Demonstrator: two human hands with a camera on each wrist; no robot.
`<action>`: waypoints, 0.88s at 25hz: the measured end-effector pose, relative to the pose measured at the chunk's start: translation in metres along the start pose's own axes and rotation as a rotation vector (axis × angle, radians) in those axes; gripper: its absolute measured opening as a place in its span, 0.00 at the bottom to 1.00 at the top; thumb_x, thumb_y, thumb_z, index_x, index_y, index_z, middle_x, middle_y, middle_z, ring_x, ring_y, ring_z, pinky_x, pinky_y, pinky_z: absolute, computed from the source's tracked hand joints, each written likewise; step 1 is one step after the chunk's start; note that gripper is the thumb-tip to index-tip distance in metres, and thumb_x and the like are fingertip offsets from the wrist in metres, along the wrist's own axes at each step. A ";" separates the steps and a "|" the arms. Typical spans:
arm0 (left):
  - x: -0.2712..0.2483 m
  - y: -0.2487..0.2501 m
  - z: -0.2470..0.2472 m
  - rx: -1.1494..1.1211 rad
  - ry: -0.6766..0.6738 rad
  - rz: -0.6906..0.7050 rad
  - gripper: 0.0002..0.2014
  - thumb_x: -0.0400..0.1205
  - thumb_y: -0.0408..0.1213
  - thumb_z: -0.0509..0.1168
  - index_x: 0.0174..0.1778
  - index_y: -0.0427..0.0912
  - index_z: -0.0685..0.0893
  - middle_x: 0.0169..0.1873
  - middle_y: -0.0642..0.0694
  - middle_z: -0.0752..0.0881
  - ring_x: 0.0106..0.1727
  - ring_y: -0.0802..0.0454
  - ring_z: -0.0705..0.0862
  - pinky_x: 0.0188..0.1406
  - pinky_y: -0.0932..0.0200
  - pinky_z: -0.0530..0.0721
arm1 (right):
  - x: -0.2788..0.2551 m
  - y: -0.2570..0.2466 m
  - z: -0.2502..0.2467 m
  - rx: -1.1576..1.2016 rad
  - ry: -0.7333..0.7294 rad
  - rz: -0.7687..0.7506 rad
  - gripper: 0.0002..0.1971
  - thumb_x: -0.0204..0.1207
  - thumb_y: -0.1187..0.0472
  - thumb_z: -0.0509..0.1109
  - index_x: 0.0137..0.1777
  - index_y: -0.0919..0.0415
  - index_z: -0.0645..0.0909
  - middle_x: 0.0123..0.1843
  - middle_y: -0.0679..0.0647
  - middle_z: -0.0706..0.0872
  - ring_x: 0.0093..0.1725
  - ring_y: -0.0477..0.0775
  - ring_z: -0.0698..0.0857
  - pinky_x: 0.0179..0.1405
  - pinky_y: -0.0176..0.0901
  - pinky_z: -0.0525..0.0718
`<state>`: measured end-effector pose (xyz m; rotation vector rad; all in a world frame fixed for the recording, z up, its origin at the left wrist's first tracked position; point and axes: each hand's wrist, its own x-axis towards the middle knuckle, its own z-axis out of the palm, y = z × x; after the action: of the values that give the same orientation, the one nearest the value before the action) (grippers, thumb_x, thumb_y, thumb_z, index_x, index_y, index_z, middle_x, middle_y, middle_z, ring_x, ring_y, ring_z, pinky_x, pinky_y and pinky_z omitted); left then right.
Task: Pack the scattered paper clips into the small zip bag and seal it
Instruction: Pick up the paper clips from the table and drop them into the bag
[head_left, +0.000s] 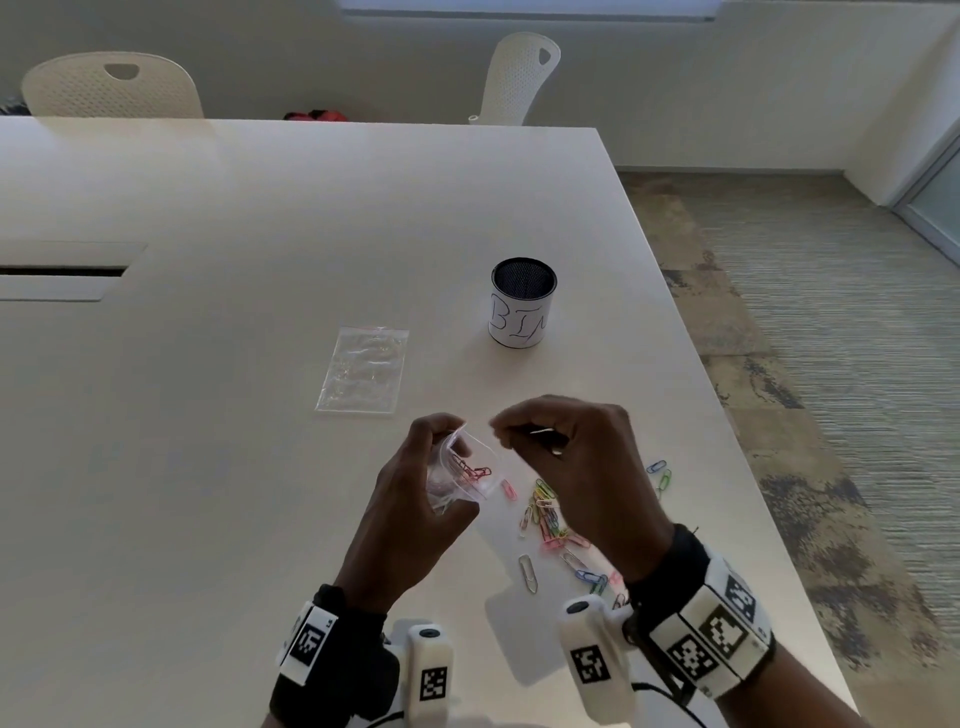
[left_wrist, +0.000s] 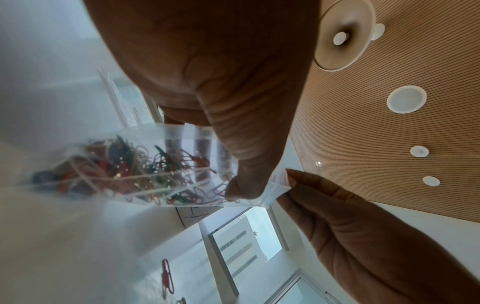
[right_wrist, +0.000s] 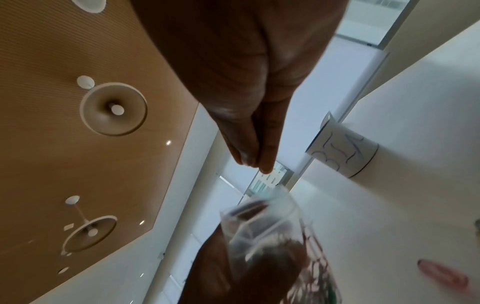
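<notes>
My left hand (head_left: 415, 478) grips a small clear zip bag (head_left: 470, 470) just above the white table (head_left: 234, 415), its mouth open toward the right. Several coloured paper clips lie inside the bag (left_wrist: 130, 170), and my left thumb (left_wrist: 246, 148) presses its front wall. My right hand (head_left: 501, 431) hovers just right of the mouth with fingertips pinched (right_wrist: 254, 162); a thin pale clip (head_left: 540, 430) shows under the fingers. Loose clips (head_left: 550, 519) lie scattered beneath the right hand, with a pink one (head_left: 508, 488) beside the bag and a silver one (head_left: 527, 571) nearer me.
A second, flat zip bag (head_left: 363, 371) lies beyond the hands. A mesh cup labelled BIN (head_left: 522, 309) stands to the back right. The table's right edge (head_left: 691, 374) runs close by. A cable slot (head_left: 62, 270) sits at the left, and chairs stand behind.
</notes>
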<state>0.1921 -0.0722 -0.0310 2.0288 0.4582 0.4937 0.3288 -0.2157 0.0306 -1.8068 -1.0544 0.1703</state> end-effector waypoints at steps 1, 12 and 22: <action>0.000 -0.001 0.000 -0.004 0.003 0.001 0.33 0.74 0.26 0.80 0.70 0.51 0.74 0.55 0.60 0.87 0.56 0.61 0.88 0.47 0.69 0.89 | 0.002 0.005 -0.006 -0.020 0.010 0.024 0.07 0.78 0.69 0.79 0.53 0.60 0.94 0.46 0.49 0.96 0.45 0.41 0.94 0.50 0.35 0.92; 0.002 -0.007 -0.001 -0.012 0.028 0.006 0.33 0.75 0.27 0.80 0.72 0.53 0.74 0.56 0.58 0.87 0.55 0.54 0.88 0.48 0.63 0.90 | -0.008 0.063 -0.028 -0.501 -0.556 0.252 0.36 0.71 0.45 0.83 0.79 0.48 0.78 0.75 0.44 0.79 0.72 0.46 0.78 0.72 0.41 0.80; 0.004 -0.009 0.000 0.008 0.019 0.002 0.35 0.75 0.29 0.81 0.73 0.52 0.74 0.57 0.58 0.86 0.57 0.57 0.87 0.49 0.70 0.88 | -0.020 0.065 0.000 -0.387 -0.565 0.147 0.07 0.79 0.58 0.79 0.56 0.52 0.90 0.60 0.45 0.82 0.59 0.46 0.81 0.62 0.45 0.85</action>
<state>0.1939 -0.0657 -0.0384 2.0342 0.4703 0.5130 0.3545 -0.2378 -0.0285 -2.2562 -1.4155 0.6317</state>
